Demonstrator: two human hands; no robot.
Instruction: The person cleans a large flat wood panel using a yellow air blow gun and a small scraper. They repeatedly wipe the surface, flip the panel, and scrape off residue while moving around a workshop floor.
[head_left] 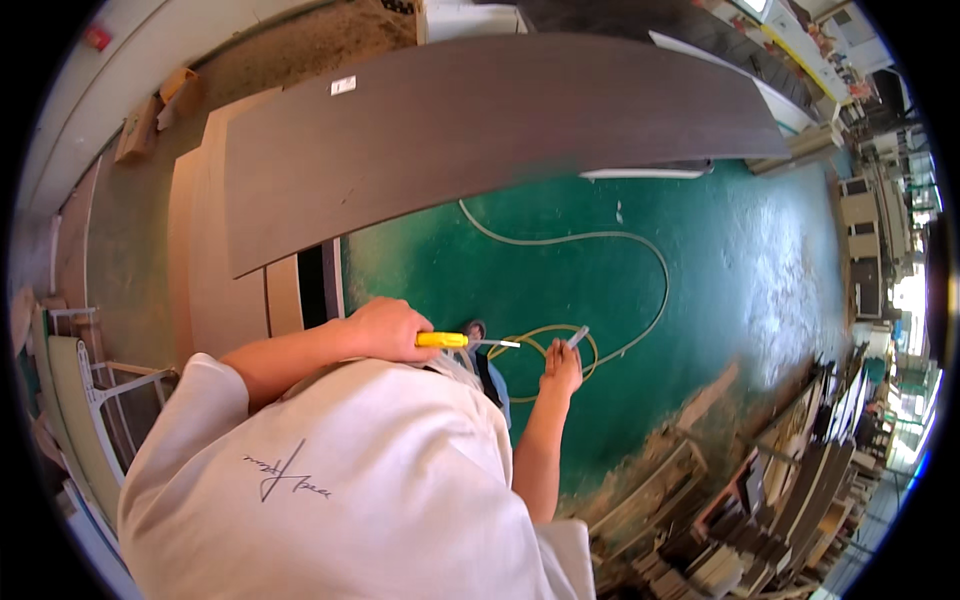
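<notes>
Left hand (pixel 388 330): was closed in a fist around the yellow handle (pixel 443 340) of a slim tool, left of the right hand and in front of the pale shirt (pixel 400 430).
Tool shaft (pixel 492 343): pointed right, toward the other hand, its pale tip apart from those fingers; the exact kind of tool could not be told.
Right hand (pixel 562 370): was partly curled, fingers bent about a small pale, see-through piece (pixel 578 336) that stuck out on the far right side; how firmly it was gripped could not be told.
Yellow hose (pixel 592 368): lay in loose loops on the green floor (pixel 720 270), behind and around the right hand in the view.
Pale hose (pixel 662 270): curved from near those loops out to the right, then back left toward the dark board.
Dark board (pixel 500 110): stretched across the far side, with a small white label (pixel 343 85) toward its left end.
Brown panels (pixel 205 240): stood to the left, partly behind the board.
Scrap pile (pixel 770 500): long pieces and frames lay jumbled at the near right.
White metal frame (pixel 100 395): stood at the near left.
</notes>
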